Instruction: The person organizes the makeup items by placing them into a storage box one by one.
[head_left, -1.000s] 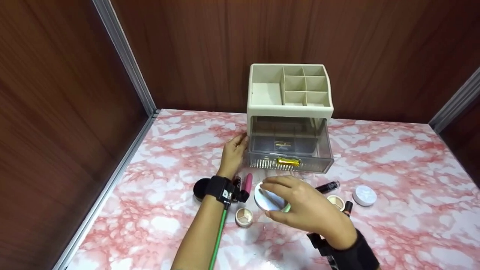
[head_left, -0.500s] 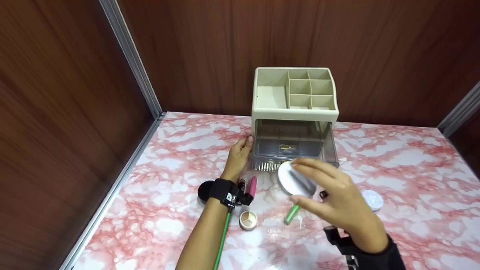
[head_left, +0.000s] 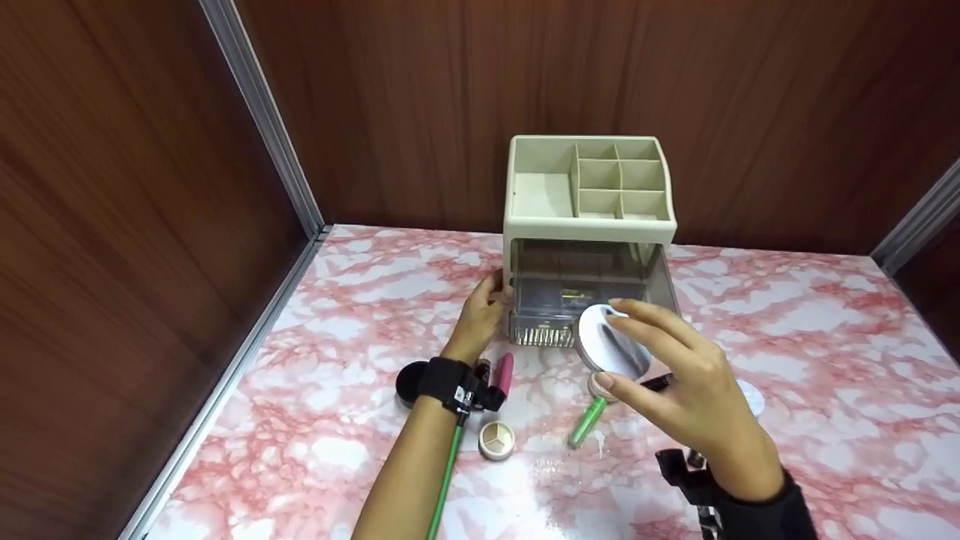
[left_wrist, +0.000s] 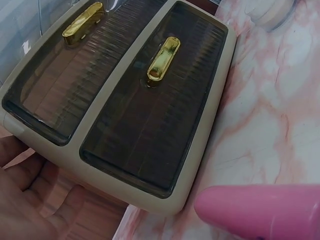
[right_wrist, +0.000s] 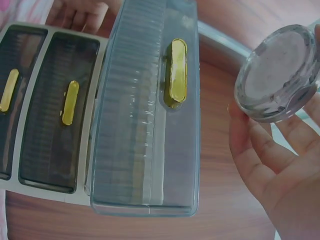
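Note:
My right hand (head_left: pixel 694 382) grips a round compact (head_left: pixel 611 341) with a shiny silvery face by its edges, thumb below and fingers above. It holds the compact off the table, just in front of a cream makeup organizer (head_left: pixel 592 229). Seen from the right wrist, the compact (right_wrist: pixel 277 72) has a clear rim. The organizer's top clear drawer (right_wrist: pixel 150 125) is pulled out, with a gold handle (right_wrist: pixel 178 70); two lower drawers are closed. My left hand (head_left: pixel 480 315) rests its fingers against the organizer's left side, also seen in the left wrist view.
Before the organizer lie a pink tube (head_left: pixel 505 373), a green tube (head_left: pixel 586 422), a three-colour concealer pot (head_left: pixel 496 440) and a black tube (head_left: pixel 658 382). A black round case (head_left: pixel 411 381) is by the left wrist; a white round case (head_left: pixel 752 397) is partly behind the right hand.
My right hand has lifted the compact from the table and carried it right and up towards the drawer front, uncovering the green tube. My left hand stays at the organizer's side.

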